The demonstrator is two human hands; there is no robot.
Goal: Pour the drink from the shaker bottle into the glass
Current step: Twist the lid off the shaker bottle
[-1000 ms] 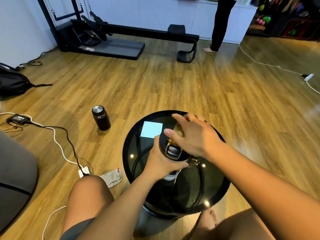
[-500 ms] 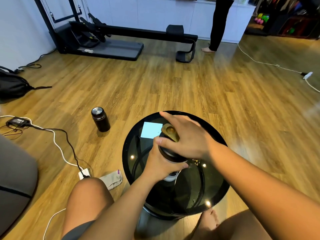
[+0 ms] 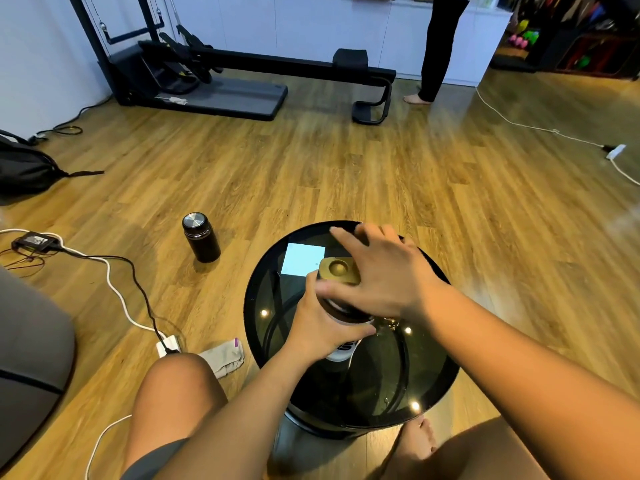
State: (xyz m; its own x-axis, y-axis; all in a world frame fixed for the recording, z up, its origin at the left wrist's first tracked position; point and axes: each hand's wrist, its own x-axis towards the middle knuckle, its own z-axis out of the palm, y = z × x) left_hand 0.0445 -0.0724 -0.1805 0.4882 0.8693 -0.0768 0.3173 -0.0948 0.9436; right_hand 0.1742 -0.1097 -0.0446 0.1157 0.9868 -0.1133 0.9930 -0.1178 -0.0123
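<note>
Hands: two, left hand [image 3: 320, 329] gripping one shaker bottle [image 3: 341, 351], right hand [image 3: 384, 275] atop.

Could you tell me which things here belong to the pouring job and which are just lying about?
For the job:
shaker bottle, gripped by the left hand
its lid, under the right hand
round table

Lying about:
black flask
blue note
cloth
backpack

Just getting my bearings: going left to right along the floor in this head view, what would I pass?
Black backpack → charger brick → dark flask → round black table → white power strip.
</note>
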